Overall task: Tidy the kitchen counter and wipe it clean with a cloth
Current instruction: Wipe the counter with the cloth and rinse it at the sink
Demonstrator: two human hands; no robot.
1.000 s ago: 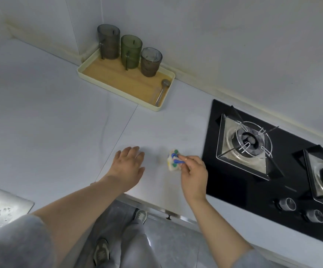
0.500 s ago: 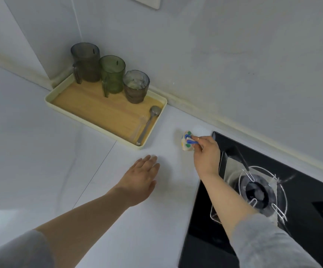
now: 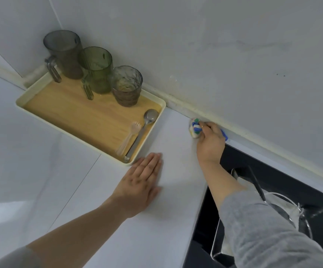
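Right hand [image 3: 210, 144] pinches cloth [image 3: 195, 128] at fingertips, cloth on counter [image 3: 176, 190] against wall base, right of tray [image 3: 21, 103]. Left hand [image 3: 139, 188] flat, fingers straight, on counter.

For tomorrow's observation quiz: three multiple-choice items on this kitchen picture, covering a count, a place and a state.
1. How many cups stand on the tray? A two; B three; C four.
2. Where is the cloth? A on the tray; B on the counter by the wall; C inside a cup.
3. How is the left hand? A flat on the counter; B clenched; C holding a cup.
Key: 1 B, three in a row; 2 B, the right hand pinches it there; 3 A, palm down beside the tray.
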